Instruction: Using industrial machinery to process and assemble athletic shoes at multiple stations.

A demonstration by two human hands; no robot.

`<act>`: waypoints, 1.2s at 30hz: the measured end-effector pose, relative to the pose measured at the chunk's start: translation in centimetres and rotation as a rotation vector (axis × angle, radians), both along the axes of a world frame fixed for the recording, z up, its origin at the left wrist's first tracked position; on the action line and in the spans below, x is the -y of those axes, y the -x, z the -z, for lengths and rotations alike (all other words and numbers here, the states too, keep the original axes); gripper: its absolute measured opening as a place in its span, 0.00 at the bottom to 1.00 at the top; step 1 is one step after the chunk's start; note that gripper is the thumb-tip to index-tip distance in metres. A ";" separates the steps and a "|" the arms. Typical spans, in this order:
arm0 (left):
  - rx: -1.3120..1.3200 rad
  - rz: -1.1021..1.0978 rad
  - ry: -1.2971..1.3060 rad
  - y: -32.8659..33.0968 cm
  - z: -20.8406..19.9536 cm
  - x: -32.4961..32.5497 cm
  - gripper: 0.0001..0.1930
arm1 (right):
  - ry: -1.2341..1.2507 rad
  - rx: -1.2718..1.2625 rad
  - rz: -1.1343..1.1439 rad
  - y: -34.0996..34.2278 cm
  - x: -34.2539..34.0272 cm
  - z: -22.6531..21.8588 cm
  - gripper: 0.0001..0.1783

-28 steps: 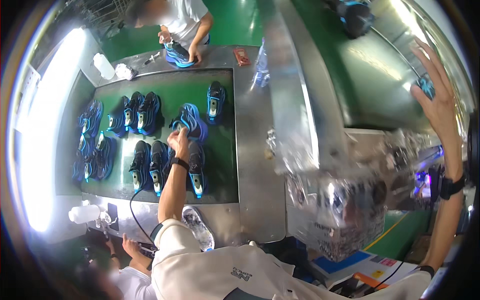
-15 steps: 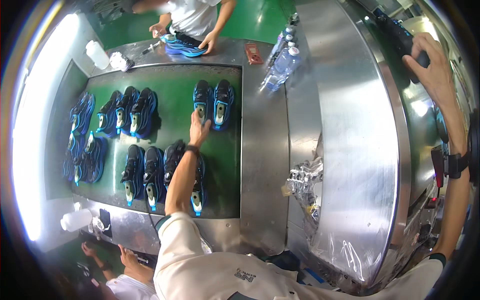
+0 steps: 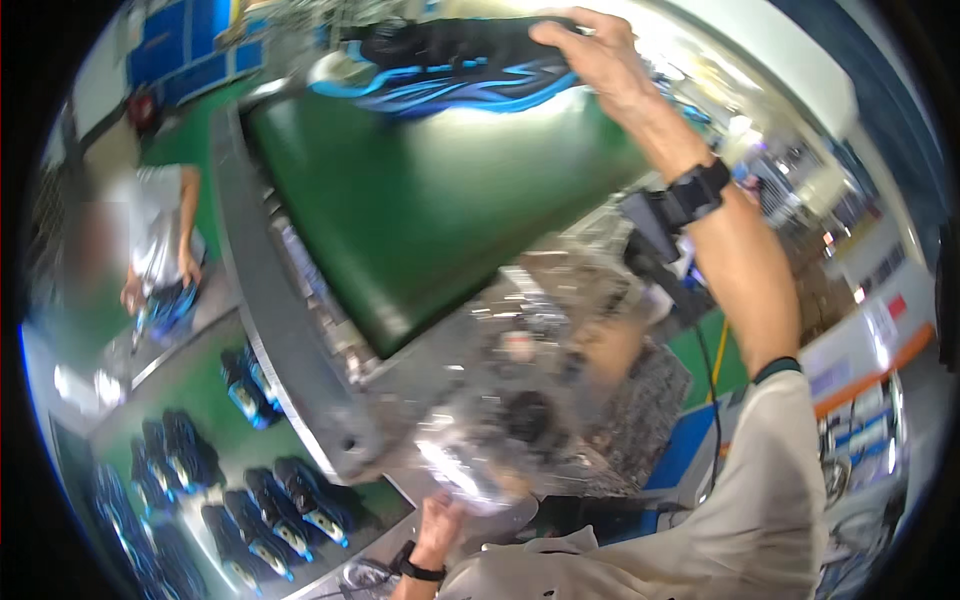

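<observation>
The right hand [image 3: 605,65] has its fingers clamped on one end of a black and blue running shoe [image 3: 450,70]. The shoe reaches out leftward from these fingers, almost level, with the black upper above and the wavy blue sole below; its other end shows a pale part. Under the shoe, below and to the left of the same fingers, there is a broad green belt [image 3: 430,210]. A black wristband [image 3: 695,195] sits behind the right fingers.

The left hand [image 3: 440,520] is far below, near the lower edge. Its fingers look curled, but it is blurred, and I cannot tell if they are closed on something. Shiny clear plastic [image 3: 450,465] is just above these fingers. To their left, more running shoes [image 3: 180,455] stand in groups on the green counter [image 3: 195,385]. Farther up and left, a co-worker [image 3: 160,225] has both hands at another shoe [image 3: 168,308].
</observation>
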State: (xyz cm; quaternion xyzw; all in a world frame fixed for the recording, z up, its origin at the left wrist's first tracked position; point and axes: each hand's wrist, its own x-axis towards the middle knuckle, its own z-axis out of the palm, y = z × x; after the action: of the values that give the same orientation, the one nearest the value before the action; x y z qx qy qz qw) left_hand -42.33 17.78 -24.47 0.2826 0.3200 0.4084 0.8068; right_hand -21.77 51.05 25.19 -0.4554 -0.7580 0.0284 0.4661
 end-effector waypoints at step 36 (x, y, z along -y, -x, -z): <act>0.070 1.613 -0.709 -59.6 -20.1 51.6 0.24 | -0.645 -1.181 1.680 -25.1 104.1 29.1 0.34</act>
State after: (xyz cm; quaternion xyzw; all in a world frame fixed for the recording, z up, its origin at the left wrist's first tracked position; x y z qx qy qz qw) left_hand 17.26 -33.84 -4.33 0.6437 -0.1474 -0.2018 0.7234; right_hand 3.28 -53.06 -3.90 -0.6004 0.1705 -0.2866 0.7268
